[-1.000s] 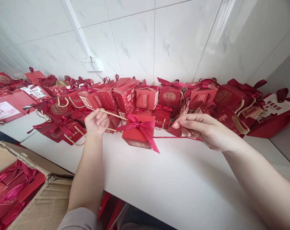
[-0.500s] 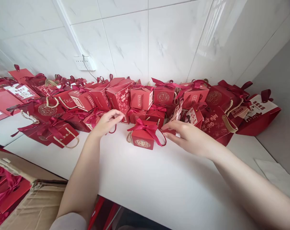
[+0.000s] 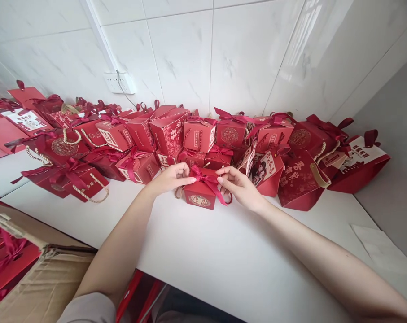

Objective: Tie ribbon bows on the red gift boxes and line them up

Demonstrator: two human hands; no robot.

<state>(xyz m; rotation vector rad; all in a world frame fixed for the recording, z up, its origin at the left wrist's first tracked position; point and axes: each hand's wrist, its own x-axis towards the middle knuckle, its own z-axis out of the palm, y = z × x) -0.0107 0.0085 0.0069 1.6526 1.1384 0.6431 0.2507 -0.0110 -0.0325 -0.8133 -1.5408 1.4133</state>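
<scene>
A small red gift box point(image 3: 199, 200) with a gold round emblem stands upright on the white table in front of me. A dark pink ribbon point(image 3: 208, 178) is tied in a bow across its top, one tail hanging over the front right. From the left, my left hand point(image 3: 172, 177) pinches the ribbon's left end between thumb and fingers. On the other side, my right hand point(image 3: 239, 186) is closed on the bow's right part. My fingers partly cover both ends of the bow. A rope handle point(image 3: 179, 193) shows at the box's left side.
Behind stand rows of red gift boxes point(image 3: 169, 130) with ribbons and rope handles, against a tiled wall point(image 3: 176, 58). At lower left is an open cardboard carton point(image 3: 51, 278) holding more red boxes. A white sheet point(image 3: 378, 244) lies on the table point(image 3: 223, 260) at right.
Both hands have come inward to the small box, the left moving right and down, the right moving left. Each has taken hold of a side of the bow.
</scene>
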